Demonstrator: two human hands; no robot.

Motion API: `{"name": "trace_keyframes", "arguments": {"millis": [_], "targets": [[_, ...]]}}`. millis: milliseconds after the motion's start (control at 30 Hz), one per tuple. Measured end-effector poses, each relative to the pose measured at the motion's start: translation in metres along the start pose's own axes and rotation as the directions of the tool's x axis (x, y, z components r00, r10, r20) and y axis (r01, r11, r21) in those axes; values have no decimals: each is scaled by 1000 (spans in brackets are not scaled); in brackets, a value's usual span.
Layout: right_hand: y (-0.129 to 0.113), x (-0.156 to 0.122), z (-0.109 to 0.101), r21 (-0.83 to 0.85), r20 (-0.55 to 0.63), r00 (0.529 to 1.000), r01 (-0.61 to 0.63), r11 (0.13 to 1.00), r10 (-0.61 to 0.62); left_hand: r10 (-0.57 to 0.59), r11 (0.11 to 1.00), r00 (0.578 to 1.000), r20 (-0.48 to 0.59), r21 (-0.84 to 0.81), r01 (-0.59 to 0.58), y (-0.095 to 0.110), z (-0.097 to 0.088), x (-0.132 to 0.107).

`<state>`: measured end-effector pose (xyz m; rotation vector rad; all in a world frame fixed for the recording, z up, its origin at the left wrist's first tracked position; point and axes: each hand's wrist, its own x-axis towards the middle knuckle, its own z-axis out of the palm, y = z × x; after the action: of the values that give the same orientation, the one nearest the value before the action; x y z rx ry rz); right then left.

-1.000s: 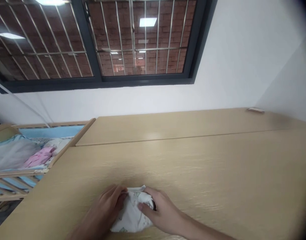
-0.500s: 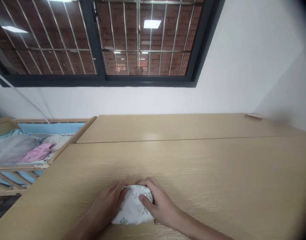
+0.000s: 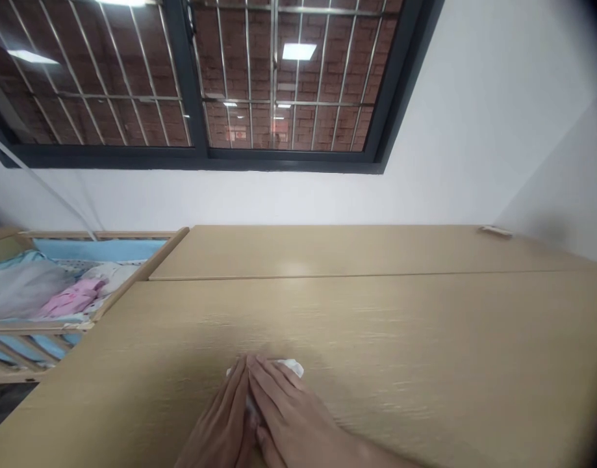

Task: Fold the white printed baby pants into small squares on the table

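Observation:
A small white folded cloth item (image 3: 293, 366) lies on the wooden tabletop (image 3: 400, 338) near its front. Mostly covered now, it shows only a strip past my fingertips; the earlier frame reveals a small print on it. My left hand (image 3: 221, 419) rests flat over its left part, fingers stretched forward. Over the right part lies my right hand (image 3: 291, 416), also flat, its fingertips meeting those of the left. Neither hand is closed round the cloth. Whether it is a garment or a plain cloth I cannot tell.
A wooden crib (image 3: 132, 286) with blue lining stands against the table's left side, holding a pink cloth (image 3: 74, 298) and pale bedding. Behind the table are a white wall and a barred window (image 3: 288, 78). A small flat piece (image 3: 495, 231) lies at the back right.
My hands have moved from the sides of the cloth to on top of it. The fingers went from curled at its edges to flat and together, covering most of it.

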<state>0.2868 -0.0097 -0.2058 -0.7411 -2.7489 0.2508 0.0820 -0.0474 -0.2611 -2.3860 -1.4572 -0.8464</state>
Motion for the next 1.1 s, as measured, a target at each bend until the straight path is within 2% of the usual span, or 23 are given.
{"name": "trace_keyframes", "arguments": {"millis": [67, 167, 267, 367, 633, 933, 1100], "targets": [[5, 0, 7, 31, 52, 999, 2, 1000, -4, 33, 999, 999, 9, 12, -33, -3, 4, -5], [9, 0, 12, 50, 75, 997, -35, 998, 31, 127, 983, 992, 18, 131, -129, -10, 1, -5], [8, 1, 9, 59, 84, 994, -69, 996, 64, 204, 942, 979, 5, 271, -197, -12, -6, -1], [8, -2, 3, 67, 108, 991, -89, 994, 82, 221, 928, 975, 6, 307, -212, -11, -9, 1], [18, -24, -11, 141, 188, 958, -245, 959, 217, 206, 945, 978, -18, 264, -194, -11, -7, -1], [15, -24, -17, 138, 203, 955, -248, 959, 217, 173, 966, 985, -6, 197, -168, -10, -23, 0], [19, -20, -19, 151, 226, 955, -228, 962, 191, 268, 945, 963, 33, 185, -269, -5, -29, -3]]}}
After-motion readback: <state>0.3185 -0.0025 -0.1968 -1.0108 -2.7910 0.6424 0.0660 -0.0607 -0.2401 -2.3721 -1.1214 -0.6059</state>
